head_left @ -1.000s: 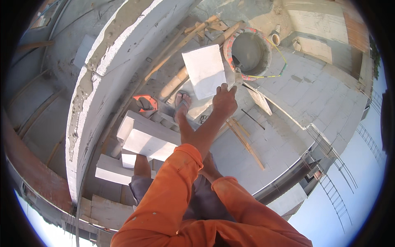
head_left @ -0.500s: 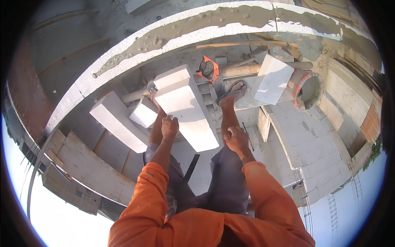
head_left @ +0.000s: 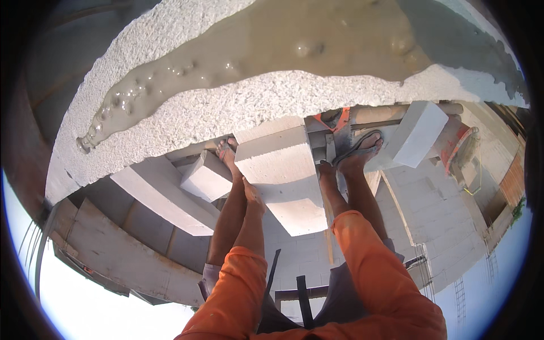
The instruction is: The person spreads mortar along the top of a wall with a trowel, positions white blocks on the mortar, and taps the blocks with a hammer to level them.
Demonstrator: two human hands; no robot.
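Note:
A large white building block (head_left: pixel 281 173) with square edges lies between my lower legs. My left hand (head_left: pixel 253 194) presses along its left side, fingers stretched up against it. My right hand (head_left: pixel 326 170) is at the block's right side, partly in shadow, its fingertips by the far edge. Together the two hands clasp the block from both sides. Beyond it runs a rough white wall top (head_left: pixel 226 107), bearing a wet grey layer of mortar (head_left: pixel 272 48).
A long white block (head_left: pixel 164 195) and a smaller block (head_left: pixel 207 178) lie left of my legs. Another white block (head_left: pixel 420 133) is right of my sandalled foot (head_left: pixel 362 150). A reddish bucket (head_left: pixel 460 150) lies at far right. An orange-edged tool (head_left: pixel 340 120) is partly hidden by the wall.
I have bent forward, so the mortar-covered wall looks much nearer. Both hands have moved from beside my knees onto the sides of the large block.

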